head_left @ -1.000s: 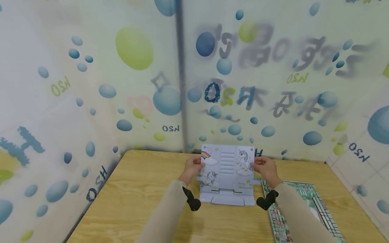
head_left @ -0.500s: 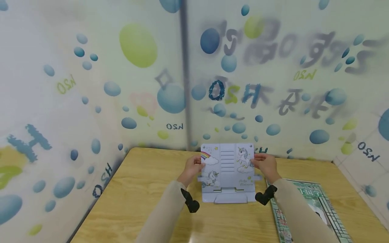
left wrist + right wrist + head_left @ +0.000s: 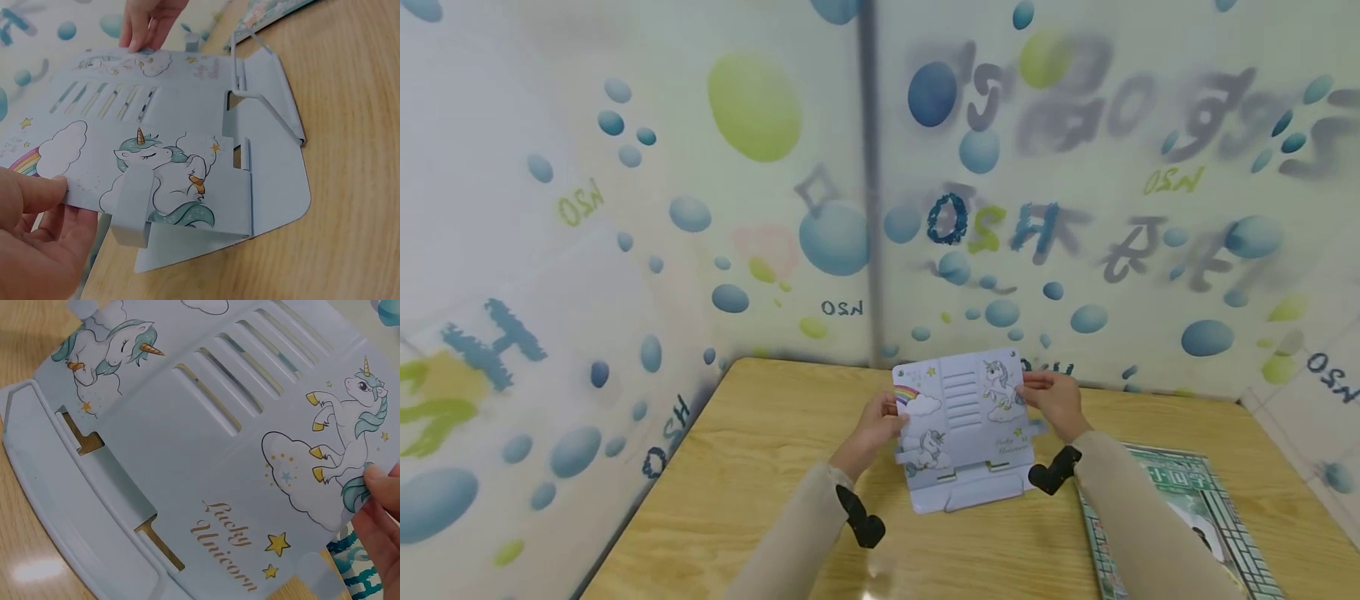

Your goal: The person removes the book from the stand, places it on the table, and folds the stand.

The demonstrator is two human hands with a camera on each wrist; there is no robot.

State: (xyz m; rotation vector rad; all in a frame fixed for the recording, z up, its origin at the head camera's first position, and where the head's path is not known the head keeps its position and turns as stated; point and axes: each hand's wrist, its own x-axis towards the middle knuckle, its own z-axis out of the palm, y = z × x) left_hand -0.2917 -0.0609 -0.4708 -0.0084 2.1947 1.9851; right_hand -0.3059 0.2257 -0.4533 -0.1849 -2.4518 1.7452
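Unicorn stand (image 3: 955, 446): just below and right of the frame's centre in the head view, held up between both hands, its right side higher than its left; whether its bottom touches the surface (image 3: 760, 475) I cannot tell.
Left hand (image 3: 874, 423): grip pinching the stand's left edge, thumb on the printed face, fingers behind.
Right hand (image 3: 1057, 403): grip pinching the right edge, thumb in front on the unicorn's tail, fingers behind.
Lower ledge (image 3: 988, 490): along the stand's bottom, projecting over the wood grain.
Slots (image 3: 237, 378): a parallel row across the upper middle of the right wrist view.
Lettering (image 3: 225, 547): "Lucky Unicorn", at bottom centre there, beside yellow stars.
Green book (image 3: 1183, 477): flat at lower right of the head view, partly under the right sleeve (image 3: 1138, 508).
Wall (image 3: 760, 208): blue and green spots, behind everything.
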